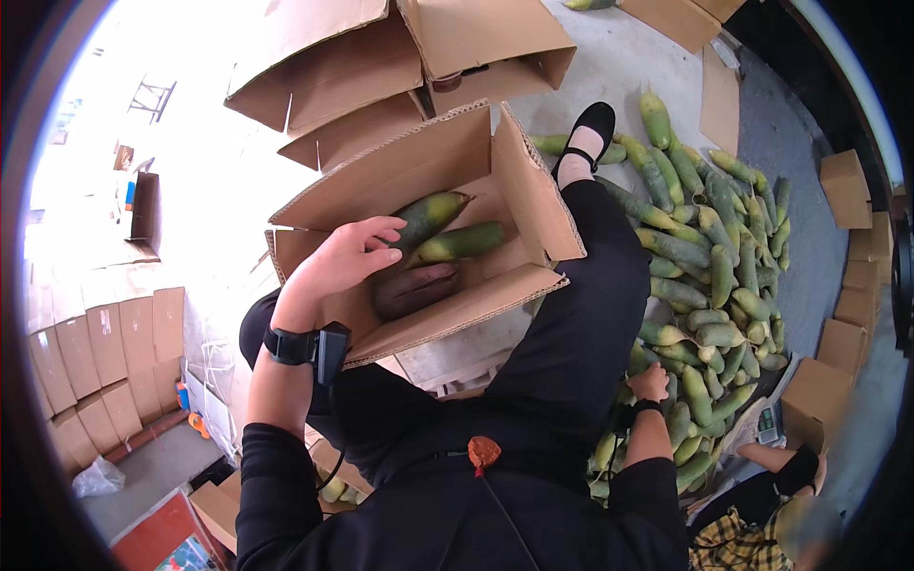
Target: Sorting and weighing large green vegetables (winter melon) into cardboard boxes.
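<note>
An open cardboard box (521, 185) is between my legs, with green radishes (463, 243) and a dark purplish root vegetable (415, 291) lying in it. Over its left part is my left hand (357, 250), fingers curled and apart, beside a large green radish (435, 214); whether the fingertips touch it cannot be told. Down at my right side, my right hand (648, 383) rests among a big heap of green radishes (721, 271). Its fingers are partly hidden, so any hold on a radish is unclear.
Empty-topped cardboard boxes (343, 64) stand beyond the open box. Stacked cartons (107, 342) fill the left side, and more boxes (814, 400) line the right. Another person (757, 499) in yellow plaid sits at the lower right near a small scale (767, 425). My shoe (589, 132) borders the heap.
</note>
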`<state>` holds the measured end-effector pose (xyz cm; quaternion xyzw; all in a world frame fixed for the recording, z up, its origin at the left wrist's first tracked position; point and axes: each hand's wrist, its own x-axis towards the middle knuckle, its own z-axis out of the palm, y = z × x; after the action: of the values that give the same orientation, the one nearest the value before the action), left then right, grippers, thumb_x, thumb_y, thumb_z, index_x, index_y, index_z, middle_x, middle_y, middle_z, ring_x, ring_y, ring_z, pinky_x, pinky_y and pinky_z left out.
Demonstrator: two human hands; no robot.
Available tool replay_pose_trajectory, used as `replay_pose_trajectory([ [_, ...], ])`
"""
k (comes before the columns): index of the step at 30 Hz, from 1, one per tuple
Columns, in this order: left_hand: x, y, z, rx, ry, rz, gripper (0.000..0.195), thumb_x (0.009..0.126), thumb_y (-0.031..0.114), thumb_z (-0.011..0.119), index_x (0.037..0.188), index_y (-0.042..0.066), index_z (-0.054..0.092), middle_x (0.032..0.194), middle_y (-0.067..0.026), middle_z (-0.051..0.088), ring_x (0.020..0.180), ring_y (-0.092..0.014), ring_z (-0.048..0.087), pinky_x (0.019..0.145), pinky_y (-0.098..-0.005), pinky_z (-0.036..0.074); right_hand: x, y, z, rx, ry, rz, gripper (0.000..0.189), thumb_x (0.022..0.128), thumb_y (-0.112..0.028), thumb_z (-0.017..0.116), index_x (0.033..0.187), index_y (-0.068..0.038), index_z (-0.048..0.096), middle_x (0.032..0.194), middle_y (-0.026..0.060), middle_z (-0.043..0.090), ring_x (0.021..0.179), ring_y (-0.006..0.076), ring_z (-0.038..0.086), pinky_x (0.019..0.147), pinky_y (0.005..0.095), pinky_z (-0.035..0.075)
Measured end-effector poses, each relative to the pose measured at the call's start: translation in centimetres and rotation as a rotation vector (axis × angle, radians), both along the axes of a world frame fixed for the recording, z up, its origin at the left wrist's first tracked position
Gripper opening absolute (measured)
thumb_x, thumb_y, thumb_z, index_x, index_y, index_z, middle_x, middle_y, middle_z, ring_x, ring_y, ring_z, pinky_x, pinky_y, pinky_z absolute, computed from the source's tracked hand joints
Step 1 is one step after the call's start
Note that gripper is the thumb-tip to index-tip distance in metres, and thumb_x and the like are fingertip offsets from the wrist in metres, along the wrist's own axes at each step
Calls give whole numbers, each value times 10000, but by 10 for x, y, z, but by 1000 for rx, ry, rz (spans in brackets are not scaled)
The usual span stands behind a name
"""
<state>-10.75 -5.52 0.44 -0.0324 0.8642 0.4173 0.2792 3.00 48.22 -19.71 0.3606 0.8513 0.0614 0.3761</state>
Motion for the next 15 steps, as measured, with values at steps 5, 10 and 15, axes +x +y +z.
replay_pose_trajectory([
  [5,-1,2,-2,78,50,18,416,871,84,604,1274,18,527,1096,-107,632,936,-138,591,841,-284,491,-16,6,18,-71,323,27,694,591,-236,805,1202,-139,492,1218,96,531,1196,324,468,898,565,453],
  [10,1,3,-3,143,130,63,384,890,57,579,1268,13,531,1081,-95,639,919,-126,596,834,-264,489,-79,11,70,-220,926,265,632,587,-119,794,1164,-116,537,1131,118,558,1097,373,490,919,475,429],
  [15,2,3,7,313,250,196,344,917,61,552,1258,19,544,1074,-88,642,950,-137,604,827,-274,502,-156,-84,200,-367,1235,549,632,592,-55,780,1179,-89,547,1153,123,566,1086,350,507,950,442,400],
])
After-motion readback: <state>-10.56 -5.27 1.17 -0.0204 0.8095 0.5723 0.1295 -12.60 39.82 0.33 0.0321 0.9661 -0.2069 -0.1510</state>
